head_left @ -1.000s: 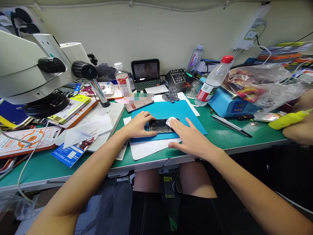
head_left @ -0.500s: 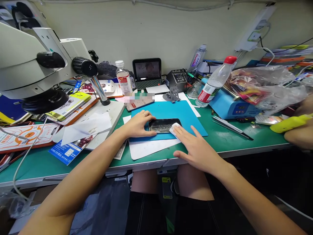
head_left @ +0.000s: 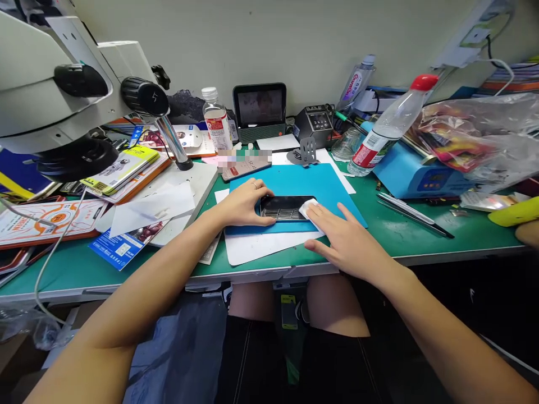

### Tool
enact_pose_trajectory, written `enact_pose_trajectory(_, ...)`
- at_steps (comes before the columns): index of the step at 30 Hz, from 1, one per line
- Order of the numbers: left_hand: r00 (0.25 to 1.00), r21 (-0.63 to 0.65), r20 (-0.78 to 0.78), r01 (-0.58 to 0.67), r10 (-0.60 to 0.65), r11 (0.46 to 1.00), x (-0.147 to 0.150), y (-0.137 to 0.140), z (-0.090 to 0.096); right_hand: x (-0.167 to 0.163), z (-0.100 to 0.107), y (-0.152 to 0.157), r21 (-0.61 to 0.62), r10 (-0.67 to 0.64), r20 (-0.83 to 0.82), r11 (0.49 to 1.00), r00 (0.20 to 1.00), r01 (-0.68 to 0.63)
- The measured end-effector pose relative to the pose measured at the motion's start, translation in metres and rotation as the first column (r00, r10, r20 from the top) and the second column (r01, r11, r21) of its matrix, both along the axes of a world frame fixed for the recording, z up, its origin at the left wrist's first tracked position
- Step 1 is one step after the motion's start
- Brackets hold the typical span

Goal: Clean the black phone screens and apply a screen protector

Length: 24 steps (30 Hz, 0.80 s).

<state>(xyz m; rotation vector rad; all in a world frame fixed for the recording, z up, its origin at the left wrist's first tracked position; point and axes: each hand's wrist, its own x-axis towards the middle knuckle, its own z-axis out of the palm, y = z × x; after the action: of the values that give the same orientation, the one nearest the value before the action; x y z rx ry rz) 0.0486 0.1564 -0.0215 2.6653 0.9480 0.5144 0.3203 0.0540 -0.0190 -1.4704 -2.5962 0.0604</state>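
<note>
A dark phone with a glossy screen lies flat on a blue mat. Around its left end, my left hand grips it between thumb and fingers; a ring shows on one finger. My right hand presses a folded white wipe onto the phone's right end, thumb held apart from the fingers. The wipe covers that end of the screen, and the fingertips hide part of the wipe. White paper sticks out from under the mat's front edge.
A microscope overhangs the left side above stacked boxes. Behind the mat lie another phone, a bottle and a small screen. To the right are tweezers, a red-capped bottle and a blue device.
The head view has shifted, so the bench sits slightly higher and the right side further right. Both hands stay at the phone, with the wipe still on its right end.
</note>
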Motion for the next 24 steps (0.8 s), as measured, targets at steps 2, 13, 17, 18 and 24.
enact_pose_trajectory(2, 1.000, 0.000, 0.000, -0.009, 0.009, 1.000, 0.001, 0.000, -0.001, -0.012, 0.002, 0.012, -0.010, 0.011, -0.018, 1.000, 1.000, -0.011)
enact_pose_trajectory(13, 0.998, -0.022, 0.025, -0.064, 0.065, 0.998, 0.001, -0.004, -0.001, -0.019, 0.006, 0.043, 0.032, 0.046, 0.020, 0.998, 0.999, -0.046)
enact_pose_trajectory(17, 0.994, -0.066, 0.047, -0.094, 0.097, 0.993, 0.000, -0.004, 0.000, -0.020, 0.005, 0.061, -0.031, 0.093, 0.010, 0.995, 0.996, -0.092)
enact_pose_trajectory(18, 0.994, -0.075, 0.049, -0.095, 0.099, 0.993, 0.000, -0.004, 0.000, -0.020, 0.005, 0.064, -0.051, 0.106, 0.007, 0.993, 0.994, -0.105)
enact_pose_trajectory(24, 0.996, -0.063, 0.035, -0.085, 0.088, 0.994, 0.000, -0.004, 0.000, 0.001, 0.005, 0.062, -0.042, 0.144, -0.010, 0.989, 0.989, -0.145)
